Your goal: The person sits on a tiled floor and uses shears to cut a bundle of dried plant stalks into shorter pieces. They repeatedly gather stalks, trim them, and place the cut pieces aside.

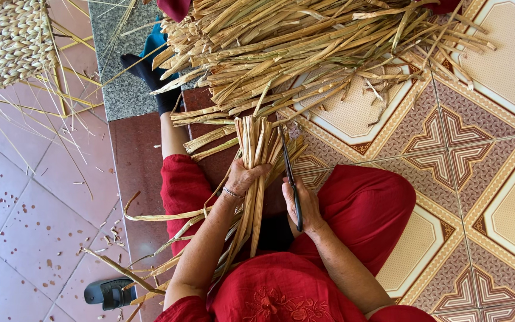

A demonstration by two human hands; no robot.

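My left hand (244,177) grips a bundle of dried straw stalks (256,143), holding it upright in front of my lap. Its long ends trail down past my left forearm. My right hand (304,206) holds a pair of dark scissors (290,176), blades pointing up along the right side of the bundle's cut top. A thin bracelet circles my left wrist. I sit cross-legged in red clothing (359,209) on the floor.
A large heap of loose straw (305,42) lies ahead on the patterned tiles. A woven straw mat (10,45) lies at the top left. A dark sandal (109,292) rests on the pink tiles below a grey stone step (123,89). Straw scraps litter the lower floor.
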